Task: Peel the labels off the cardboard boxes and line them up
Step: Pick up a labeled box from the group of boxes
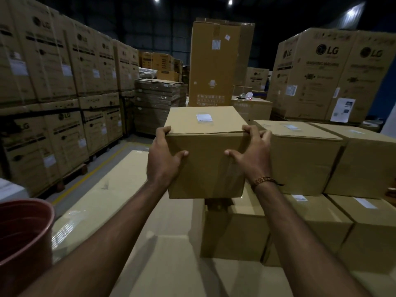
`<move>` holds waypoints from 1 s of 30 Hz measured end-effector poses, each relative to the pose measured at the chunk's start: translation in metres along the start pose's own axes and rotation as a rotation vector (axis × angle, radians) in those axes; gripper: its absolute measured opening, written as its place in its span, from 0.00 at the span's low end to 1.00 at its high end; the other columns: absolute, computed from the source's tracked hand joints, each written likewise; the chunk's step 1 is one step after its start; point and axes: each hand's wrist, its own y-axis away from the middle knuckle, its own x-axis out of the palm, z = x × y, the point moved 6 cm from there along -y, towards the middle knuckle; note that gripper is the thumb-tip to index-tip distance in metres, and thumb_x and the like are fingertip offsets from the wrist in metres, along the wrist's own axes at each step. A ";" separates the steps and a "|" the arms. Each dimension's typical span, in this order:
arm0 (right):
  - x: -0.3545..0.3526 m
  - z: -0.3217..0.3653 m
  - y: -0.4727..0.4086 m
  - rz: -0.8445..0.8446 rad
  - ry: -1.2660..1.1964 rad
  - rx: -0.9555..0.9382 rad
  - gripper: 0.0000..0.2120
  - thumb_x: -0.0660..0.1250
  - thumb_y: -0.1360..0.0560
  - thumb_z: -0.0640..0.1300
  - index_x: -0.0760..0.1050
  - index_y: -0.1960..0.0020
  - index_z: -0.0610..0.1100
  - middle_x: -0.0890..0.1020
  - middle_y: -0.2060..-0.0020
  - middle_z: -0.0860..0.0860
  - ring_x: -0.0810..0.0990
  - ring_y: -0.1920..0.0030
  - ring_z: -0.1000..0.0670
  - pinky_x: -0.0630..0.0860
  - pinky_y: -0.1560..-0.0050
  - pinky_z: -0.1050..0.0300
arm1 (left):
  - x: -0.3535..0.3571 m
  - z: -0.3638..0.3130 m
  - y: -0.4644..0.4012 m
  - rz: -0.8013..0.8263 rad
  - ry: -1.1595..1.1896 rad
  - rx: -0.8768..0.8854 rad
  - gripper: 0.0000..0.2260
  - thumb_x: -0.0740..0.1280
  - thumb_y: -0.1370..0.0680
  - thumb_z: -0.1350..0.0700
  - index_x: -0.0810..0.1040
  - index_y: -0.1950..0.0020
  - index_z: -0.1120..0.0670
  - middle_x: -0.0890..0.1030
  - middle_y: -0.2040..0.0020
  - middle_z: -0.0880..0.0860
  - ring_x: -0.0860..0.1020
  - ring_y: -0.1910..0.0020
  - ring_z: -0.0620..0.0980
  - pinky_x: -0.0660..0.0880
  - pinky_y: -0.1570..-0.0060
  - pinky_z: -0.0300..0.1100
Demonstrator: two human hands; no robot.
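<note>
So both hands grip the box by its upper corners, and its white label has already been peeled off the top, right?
Not quite. Both the left hand and the right hand do grip the box by its upper corners, but the white label is still stuck on the top, as the head view shows.

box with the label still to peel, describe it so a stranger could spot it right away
Find the stack of plain cardboard boxes in the middle. The box is at its left end, gripped by the left hand and right hand. Only it is being held.
</note>
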 end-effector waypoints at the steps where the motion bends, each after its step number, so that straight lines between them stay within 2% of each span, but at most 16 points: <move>1: -0.001 0.009 0.006 0.005 -0.003 -0.016 0.39 0.87 0.35 0.46 0.73 0.28 0.52 0.68 0.33 0.48 0.71 0.37 0.52 0.80 0.34 0.49 | -0.011 0.001 0.003 -0.015 -0.005 0.002 0.39 0.82 0.29 0.54 0.65 0.24 0.45 0.76 0.29 0.53 0.76 0.32 0.54 0.80 0.38 0.55; 6: 0.004 0.045 0.041 0.021 -0.036 -0.092 0.39 0.87 0.34 0.48 0.74 0.28 0.53 0.69 0.36 0.49 0.75 0.38 0.50 0.78 0.35 0.56 | -0.070 0.015 0.023 -0.070 0.012 0.009 0.39 0.84 0.31 0.54 0.68 0.25 0.46 0.79 0.31 0.50 0.78 0.35 0.50 0.80 0.38 0.51; 10: 0.011 0.069 0.073 0.031 -0.071 -0.121 0.39 0.87 0.35 0.48 0.74 0.28 0.52 0.69 0.38 0.50 0.73 0.41 0.54 0.74 0.37 0.63 | -0.113 0.024 0.045 -0.113 0.003 0.006 0.38 0.84 0.31 0.55 0.70 0.26 0.47 0.78 0.30 0.47 0.75 0.36 0.43 0.78 0.36 0.47; 14: 0.011 0.088 0.100 0.045 -0.105 -0.157 0.40 0.87 0.35 0.49 0.74 0.28 0.51 0.69 0.37 0.51 0.72 0.42 0.55 0.75 0.36 0.62 | -0.147 0.025 0.069 -0.146 -0.013 -0.006 0.38 0.84 0.32 0.55 0.70 0.26 0.47 0.77 0.30 0.46 0.74 0.35 0.42 0.78 0.34 0.48; 19: 0.007 0.099 0.132 0.104 -0.136 -0.172 0.39 0.87 0.34 0.48 0.74 0.28 0.51 0.70 0.35 0.48 0.72 0.40 0.54 0.74 0.36 0.63 | -0.179 0.025 0.102 -0.172 -0.065 -0.019 0.38 0.85 0.33 0.55 0.71 0.27 0.47 0.73 0.36 0.39 0.74 0.37 0.42 0.78 0.35 0.49; 25: 0.007 0.090 0.184 0.150 -0.150 -0.147 0.37 0.87 0.33 0.49 0.75 0.29 0.51 0.71 0.35 0.48 0.73 0.40 0.53 0.74 0.39 0.64 | -0.200 0.044 0.146 -0.155 -0.121 -0.041 0.38 0.85 0.34 0.55 0.72 0.28 0.47 0.78 0.34 0.43 0.77 0.39 0.44 0.79 0.38 0.47; 30: 0.013 0.073 0.231 0.208 -0.132 -0.100 0.35 0.87 0.33 0.49 0.76 0.30 0.51 0.70 0.37 0.50 0.72 0.43 0.55 0.72 0.43 0.67 | -0.203 0.076 0.190 -0.118 -0.136 -0.077 0.38 0.85 0.34 0.53 0.72 0.28 0.45 0.80 0.34 0.46 0.79 0.38 0.47 0.79 0.38 0.51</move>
